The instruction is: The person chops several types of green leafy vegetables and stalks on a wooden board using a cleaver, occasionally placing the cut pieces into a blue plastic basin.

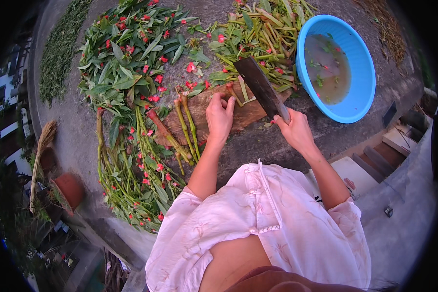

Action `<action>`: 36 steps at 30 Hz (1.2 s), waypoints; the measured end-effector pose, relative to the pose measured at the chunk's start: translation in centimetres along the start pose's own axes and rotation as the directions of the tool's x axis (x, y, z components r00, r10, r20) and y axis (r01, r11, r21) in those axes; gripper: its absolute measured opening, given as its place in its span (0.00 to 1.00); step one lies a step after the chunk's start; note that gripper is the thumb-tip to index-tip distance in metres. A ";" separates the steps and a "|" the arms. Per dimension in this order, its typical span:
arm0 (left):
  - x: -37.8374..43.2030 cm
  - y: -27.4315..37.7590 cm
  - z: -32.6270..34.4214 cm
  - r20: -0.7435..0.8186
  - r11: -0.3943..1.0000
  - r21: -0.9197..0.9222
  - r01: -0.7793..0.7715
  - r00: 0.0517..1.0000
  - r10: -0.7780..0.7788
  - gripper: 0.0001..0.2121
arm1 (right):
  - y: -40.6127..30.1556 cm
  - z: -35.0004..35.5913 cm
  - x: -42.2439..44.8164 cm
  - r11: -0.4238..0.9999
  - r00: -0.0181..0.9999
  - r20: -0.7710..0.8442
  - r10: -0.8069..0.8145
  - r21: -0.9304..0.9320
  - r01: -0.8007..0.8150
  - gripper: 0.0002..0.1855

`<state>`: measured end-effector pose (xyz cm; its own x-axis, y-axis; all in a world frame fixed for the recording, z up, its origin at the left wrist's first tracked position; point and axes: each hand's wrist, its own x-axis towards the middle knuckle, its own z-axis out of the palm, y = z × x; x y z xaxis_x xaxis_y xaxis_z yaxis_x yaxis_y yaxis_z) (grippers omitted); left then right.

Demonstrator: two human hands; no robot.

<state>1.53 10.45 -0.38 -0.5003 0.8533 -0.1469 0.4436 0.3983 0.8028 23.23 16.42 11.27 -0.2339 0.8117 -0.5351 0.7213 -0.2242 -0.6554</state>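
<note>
My right hand (295, 129) grips the short handle of a cleaver (261, 87), its broad dark blade slanting up and left over the right part of a wooden chopping board (219, 109). At the board's middle is my left hand (220, 116), thumb and fingers curled together. A short reddish-green stem piece (235, 95) lies by its thumb; whether the fingers pinch it cannot be made out. Just right of that rests a split pale stem piece (243, 88). Several thick stems (171, 135) lie across the board's left end, apart from my left hand.
Stripped leaves with red flowers (127, 54) are heaped at upper left. Uncut flowering stalks (138, 182) lie below them. Cut stems (266, 33) pile beyond the board, beside a blue plastic basin (337, 69) of murky water. A straw broom (42, 157) and terracotta pot (69, 191) stand left.
</note>
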 end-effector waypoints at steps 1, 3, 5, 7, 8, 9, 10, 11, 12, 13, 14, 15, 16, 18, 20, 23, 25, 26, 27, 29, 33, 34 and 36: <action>0.1 0.5 0.1 0.002 0.998 0.052 -0.022 1.000 0.021 0.11 | 0.2 0.1 -0.2 1.000 1.000 0.006 0.007 -0.011 -0.007 0.14; 1.0 0.8 0.3 -0.054 0.994 0.098 -0.055 0.997 0.060 0.11 | 0.7 0.2 -0.6 0.999 1.000 0.016 0.021 -0.036 -0.021 0.15; 2.3 0.5 0.7 -0.135 0.969 0.136 -0.208 0.965 0.226 0.11 | 1.3 0.5 -0.8 0.999 1.000 0.016 -0.004 -0.036 0.005 0.15; 3.1 0.4 0.7 -0.061 0.976 0.077 -0.203 0.976 0.208 0.10 | 1.8 0.5 -1.0 0.999 1.000 0.018 -0.017 -0.039 0.018 0.15; 3.3 0.1 0.8 -0.049 0.978 0.009 -0.208 0.977 0.208 0.10 | 1.9 0.4 -1.1 0.999 1.000 0.023 -0.019 -0.044 0.020 0.15; 3.5 0.1 0.7 -0.034 0.976 -0.058 -0.212 0.977 0.210 0.10 | 2.1 0.3 -1.2 0.999 0.999 0.027 -0.019 -0.046 0.020 0.15; 3.3 0.1 0.7 -0.026 0.975 -0.197 -0.107 0.994 0.104 0.10 | 2.3 0.3 -1.2 0.999 0.999 0.026 -0.018 -0.041 0.019 0.15; 2.7 0.1 0.5 -0.004 0.944 -0.330 0.001 1.000 -0.002 0.09 | 2.4 0.3 -1.2 0.999 0.999 0.026 -0.019 -0.035 0.020 0.15; 2.1 0.0 0.5 0.041 0.883 -0.455 0.113 0.994 -0.106 0.09 | 2.6 0.4 -1.3 0.999 1.000 0.025 -0.011 -0.031 0.012 0.15; 1.8 -0.4 0.4 0.067 0.857 -0.496 0.143 0.990 -0.126 0.09 | 2.7 0.4 -1.4 0.999 1.000 0.029 -0.001 -0.039 0.002 0.15; 1.6 -1.1 0.1 0.094 0.827 -0.534 0.173 0.985 -0.145 0.09 | 2.7 0.4 -1.5 0.999 0.999 0.035 0.008 -0.046 -0.007 0.15; 1.6 -1.3 -0.4 0.116 0.796 -0.571 0.199 0.980 -0.162 0.09 | 2.6 0.3 -1.4 0.998 0.999 0.041 0.012 -0.054 -0.010 0.15; 1.3 -1.5 -0.8 0.132 0.785 -0.579 0.222 0.975 -0.178 0.10 | 2.6 0.4 -1.5 0.998 0.998 0.058 0.020 -0.063 -0.016 0.15; 1.1 -2.1 -1.4 0.132 0.769 -0.587 0.252 0.967 -0.216 0.10 | 2.4 0.7 -1.6 0.996 0.995 0.090 0.034 -0.085 -0.026 0.16; 1.1 -3.0 -1.7 0.132 0.775 -0.577 0.256 0.966 -0.221 0.11 | 2.1 0.6 -1.1 0.992 0.985 0.169 0.026 -0.126 -0.004 0.14; 1.4 -3.2 -1.7 0.214 0.829 -0.477 0.293 0.953 -0.214 0.12 | 1.8 -0.3 0.3 0.975 0.964 0.259 0.058 -0.223 0.001 0.13; 2.1 -1.5 -1.2 0.233 0.849 -0.443 0.290 0.951 -0.203 0.13 | 1.8 -1.0 1.4 0.972 0.985 0.173 -0.003 -0.233 0.044 0.12; 2.5 -0.6 -0.6 0.246 0.857 -0.427 0.288 0.949 -0.197 0.14 | 2.7 -0.8 1.9 0.964 0.994 0.090 -0.068 -0.252 0.089 0.11; 3.2 -0.1 0.1 0.234 0.835 -0.490 0.252 0.960 -0.153 0.14 | 2.9 -0.7 2.5 0.950 0.989 0.018 -0.147 -0.277 0.146 0.11; 4.9 0.4 1.5 0.203 0.772 -0.609 0.183 0.977 -0.072 0.14 | 1.6 -1.3 3.1 0.962 0.978 -0.114 -0.172 -0.235 0.142 0.11; 5.8 2.6 0.7 0.028 0.821 -0.565 0.076 0.997 -0.073 0.14 | 0.1 -2.0 2.4 0.978 0.970 -0.154 -0.188 -0.118 0.171 0.12; 5.1 2.6 -0.5 -0.032 0.836 -0.547 0.042 0.997 -0.071 0.14 | 0.2 -1.8 2.1 0.980 0.971 -0.148 -0.189 -0.088 0.177 0.12; 4.0 0.4 -3.5 -0.177 0.923 -0.381 -0.042 0.984 -0.028 0.13 | 0.7 -1.3 1.9 0.989 0.993 0.032 -0.117 -0.084 0.119 0.13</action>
<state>-2.87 12.89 1.37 -0.6360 0.7689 -0.0651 0.1471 0.2036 0.9679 24.12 18.50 10.51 -0.3372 0.8147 -0.4717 0.7407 -0.0796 -0.6671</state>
